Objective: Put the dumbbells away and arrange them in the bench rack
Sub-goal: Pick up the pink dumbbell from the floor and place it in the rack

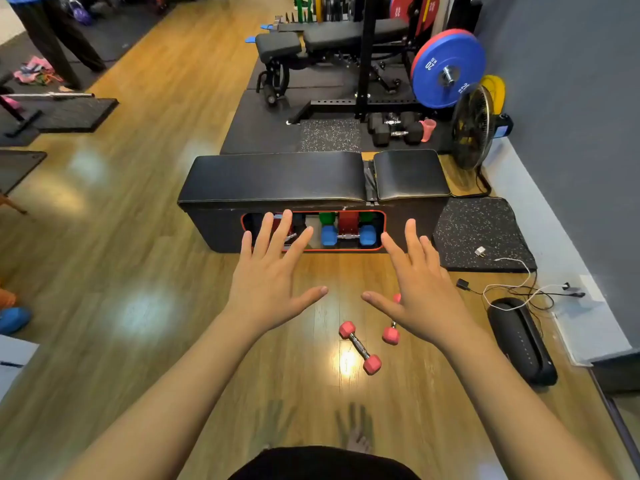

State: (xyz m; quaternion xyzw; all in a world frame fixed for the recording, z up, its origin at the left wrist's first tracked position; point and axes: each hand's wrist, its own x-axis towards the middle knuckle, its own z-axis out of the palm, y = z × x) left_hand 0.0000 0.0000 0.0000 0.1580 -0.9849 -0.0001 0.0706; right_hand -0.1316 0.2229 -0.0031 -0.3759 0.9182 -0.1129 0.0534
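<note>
Now we are spreading both empty hands, left hand (268, 292) and right hand (420, 296), wide; we are judging it best to grip the pink dumbbell (360, 348) on the floor (138, 237) by its handle.

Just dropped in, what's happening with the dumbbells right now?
A person stands facing the black bench with both hands spread open and empty: left hand, right hand. Two pink dumbbells lie on the wooden floor, one in plain view, the other partly hidden under the right hand. The rack opening already holds a blue dumbbell and others behind it.
</note>
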